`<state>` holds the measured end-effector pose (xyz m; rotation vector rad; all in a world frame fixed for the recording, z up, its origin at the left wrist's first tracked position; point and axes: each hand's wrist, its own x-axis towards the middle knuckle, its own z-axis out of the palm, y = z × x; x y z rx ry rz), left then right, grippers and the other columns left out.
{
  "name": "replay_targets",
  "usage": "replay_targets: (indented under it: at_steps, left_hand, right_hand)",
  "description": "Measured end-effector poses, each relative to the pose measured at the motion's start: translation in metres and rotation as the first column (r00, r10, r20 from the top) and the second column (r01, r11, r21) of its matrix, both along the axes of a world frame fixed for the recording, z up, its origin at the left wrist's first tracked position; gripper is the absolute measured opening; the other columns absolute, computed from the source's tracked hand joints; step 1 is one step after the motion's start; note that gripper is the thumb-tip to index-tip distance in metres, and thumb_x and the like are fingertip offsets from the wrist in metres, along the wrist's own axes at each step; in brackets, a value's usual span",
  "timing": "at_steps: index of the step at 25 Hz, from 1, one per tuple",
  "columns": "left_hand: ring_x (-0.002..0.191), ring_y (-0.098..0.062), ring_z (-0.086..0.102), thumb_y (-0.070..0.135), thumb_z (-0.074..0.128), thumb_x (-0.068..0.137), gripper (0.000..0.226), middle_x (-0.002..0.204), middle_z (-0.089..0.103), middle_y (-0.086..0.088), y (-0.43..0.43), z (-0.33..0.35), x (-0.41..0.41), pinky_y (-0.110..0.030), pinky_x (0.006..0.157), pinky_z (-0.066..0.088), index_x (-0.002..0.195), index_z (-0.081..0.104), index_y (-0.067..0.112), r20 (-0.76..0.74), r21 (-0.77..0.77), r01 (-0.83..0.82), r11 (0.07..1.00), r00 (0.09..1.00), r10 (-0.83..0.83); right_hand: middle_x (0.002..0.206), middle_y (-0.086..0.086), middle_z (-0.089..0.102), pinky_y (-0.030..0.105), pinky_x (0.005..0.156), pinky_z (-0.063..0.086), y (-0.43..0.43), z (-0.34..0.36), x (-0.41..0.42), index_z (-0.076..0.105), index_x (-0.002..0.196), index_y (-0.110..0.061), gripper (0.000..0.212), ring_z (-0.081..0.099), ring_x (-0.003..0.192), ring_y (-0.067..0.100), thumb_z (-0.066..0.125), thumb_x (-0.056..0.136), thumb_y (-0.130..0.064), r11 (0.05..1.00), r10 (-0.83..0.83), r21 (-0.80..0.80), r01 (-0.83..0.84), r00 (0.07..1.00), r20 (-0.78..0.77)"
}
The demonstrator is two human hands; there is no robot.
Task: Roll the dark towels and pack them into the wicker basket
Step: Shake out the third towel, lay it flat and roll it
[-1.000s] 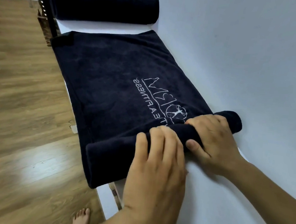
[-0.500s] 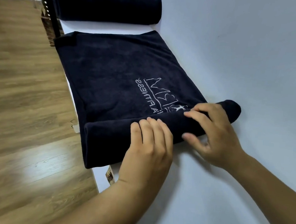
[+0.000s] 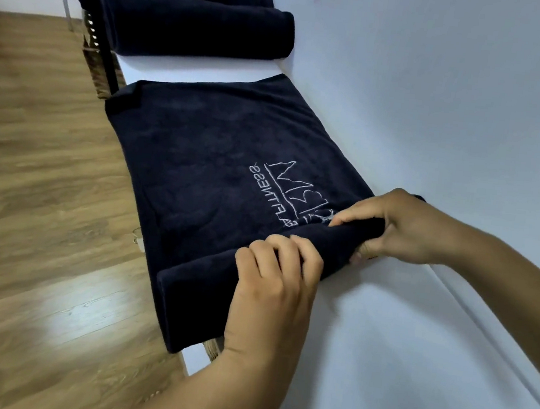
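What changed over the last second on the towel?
The left hand and right hand pushed the roll forward over more of the logo; the right hand now grips it between fingers and thumb. The finished rolled towels at the far end stayed put.

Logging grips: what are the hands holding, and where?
Both the left hand and right hand grip the dark towel by its rolled near end.

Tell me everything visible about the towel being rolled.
The towel is dark navy, plush terry with pale embroidered lettering. It lies flat on a white surface beside the wall, its near end wound into a thick roll that overhangs the floor-side edge. The left hand and right hand grip that roll.
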<state>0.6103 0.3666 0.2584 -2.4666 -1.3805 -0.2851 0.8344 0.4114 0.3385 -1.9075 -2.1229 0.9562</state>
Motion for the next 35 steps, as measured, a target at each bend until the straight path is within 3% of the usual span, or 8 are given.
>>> replay_targets:
  at_steps: [7,12,14,17,23,26,29,35]
  left_hand:
    - [0.057,-0.025,0.046,0.009,0.043,0.082,0.028,0.076,0.056,-0.019,0.020,0.013,-0.013,-0.037,0.057,0.023,0.102,0.061,0.001,0.052,-0.118,0.095,0.988,0.995,-0.090]
    - [0.074,-0.029,0.060,0.044,0.068,0.087,0.043,0.089,0.062,-0.010,0.044,0.055,-0.022,-0.033,0.058,0.022,0.109,0.054,0.011,0.010,-0.394,0.108,0.913,0.994,-0.113]
    - [0.091,-0.030,0.057,0.050,0.051,0.097,0.035,0.108,0.061,-0.008,0.058,0.063,-0.023,-0.034,0.064,0.026,0.107,0.042,0.018,0.059,-0.420,0.156,0.894,0.988,-0.145]
    - [0.084,-0.026,0.044,0.054,0.048,0.097,0.037,0.112,0.060,-0.008,0.068,0.073,-0.025,-0.035,0.070,0.029,0.100,0.035,0.020,0.052,-0.490,0.147,0.859,0.989,-0.140]
    - [0.109,-0.045,0.056,0.002,0.024,0.089,0.049,0.122,0.056,-0.026,0.003,0.043,-0.013,-0.061,0.094,0.044,0.127,0.053,-0.005,0.109,-0.204,0.045,0.978,0.994,-0.023]
    - [0.101,-0.046,0.062,-0.001,0.026,0.093,0.045,0.112,0.063,-0.028,0.018,0.023,-0.013,-0.061,0.088,0.050,0.120,0.061,-0.007,0.057,-0.120,0.001,0.993,0.998,0.005]
    - [0.079,-0.039,0.064,-0.007,0.014,0.093,0.055,0.098,0.067,-0.024,0.043,0.016,-0.010,-0.051,0.075,0.054,0.110,0.066,-0.004,-0.078,-0.135,-0.128,0.983,0.990,0.119]
    - [0.070,-0.033,0.059,0.002,0.028,0.084,0.043,0.091,0.065,-0.022,0.056,0.011,-0.005,-0.044,0.069,0.053,0.107,0.064,-0.002,-0.088,-0.006,-0.089,0.996,0.992,0.088]
  right_hand:
    - [0.108,-0.011,0.076,0.018,0.084,0.052,0.020,0.004,0.002,0.073,0.115,-0.023,0.043,0.071,0.101,0.006,0.080,0.078,-0.001,0.971,-0.018,-0.238,-0.023,0.985,-0.169]
    - [0.126,-0.017,0.060,0.024,0.104,0.041,-0.028,-0.016,-0.004,0.064,0.119,-0.044,0.047,0.055,0.118,0.003,0.077,0.074,-0.047,0.912,-0.040,0.409,-0.037,0.983,0.178]
    - [0.128,0.004,0.060,0.037,0.105,0.042,-0.041,-0.037,-0.009,0.065,0.129,-0.019,0.054,0.055,0.117,0.023,0.072,0.077,-0.035,0.769,-0.040,0.588,-0.251,0.899,0.436]
    - [0.121,0.011,0.065,0.041,0.102,0.044,-0.043,-0.052,-0.014,0.065,0.128,-0.006,0.049,0.058,0.111,0.031,0.057,0.080,-0.014,0.720,-0.097,0.647,-0.251,0.886,0.453]
    - [0.121,-0.010,0.069,0.036,0.090,0.050,-0.008,-0.001,-0.019,0.061,0.128,-0.036,0.055,0.064,0.110,0.020,0.079,0.079,-0.021,0.956,0.012,0.261,-0.132,0.910,0.414]
    - [0.101,-0.038,0.065,0.005,0.079,0.043,0.022,0.025,-0.027,0.058,0.128,-0.049,0.059,0.060,0.089,-0.011,0.082,0.081,-0.021,0.997,0.071,0.011,-0.080,0.934,0.349]
    - [0.087,-0.042,0.060,0.001,0.073,0.038,0.037,0.027,-0.024,0.053,0.120,-0.053,0.056,0.053,0.078,-0.024,0.079,0.084,-0.018,0.998,0.056,-0.042,-0.046,0.965,0.256]
    - [0.138,0.006,0.054,0.044,0.113,0.034,-0.002,-0.035,-0.016,0.056,0.138,-0.016,0.071,0.048,0.128,0.027,0.083,0.073,-0.030,0.792,-0.067,0.573,-0.212,0.902,0.427]
